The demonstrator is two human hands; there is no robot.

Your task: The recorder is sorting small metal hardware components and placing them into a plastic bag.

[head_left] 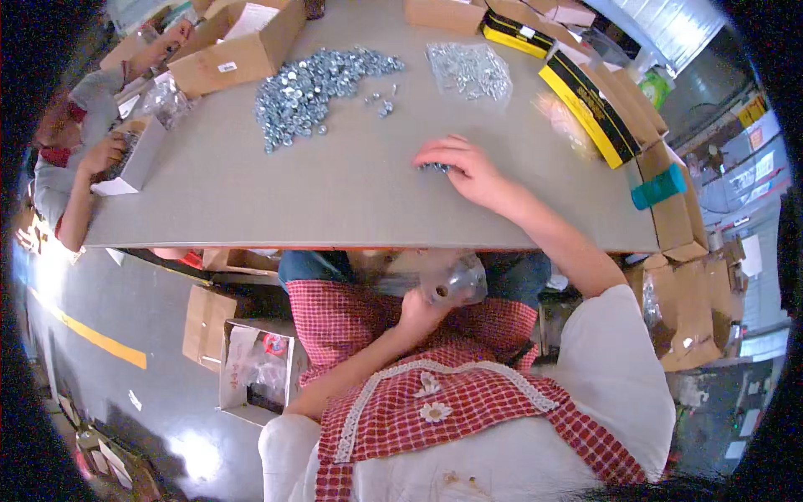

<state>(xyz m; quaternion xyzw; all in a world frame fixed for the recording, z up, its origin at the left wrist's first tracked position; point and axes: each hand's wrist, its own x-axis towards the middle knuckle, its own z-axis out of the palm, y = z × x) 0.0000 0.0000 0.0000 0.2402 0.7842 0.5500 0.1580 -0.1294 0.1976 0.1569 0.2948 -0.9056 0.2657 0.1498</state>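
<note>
My right hand rests palm down on the grey table, its fingers curled over a few small metal nuts. My left hand is below the table edge, above my lap, gripping the mouth of a clear plastic bag. A big heap of shiny metal nuts lies farther back on the table, with a few strays beside it. A clear bag of metal parts lies to the right of the heap.
Open cardboard boxes stand at the back left, black-and-yellow cartons along the right edge with a teal roll. Another person at the left end handles a small white box. Boxes sit on the floor.
</note>
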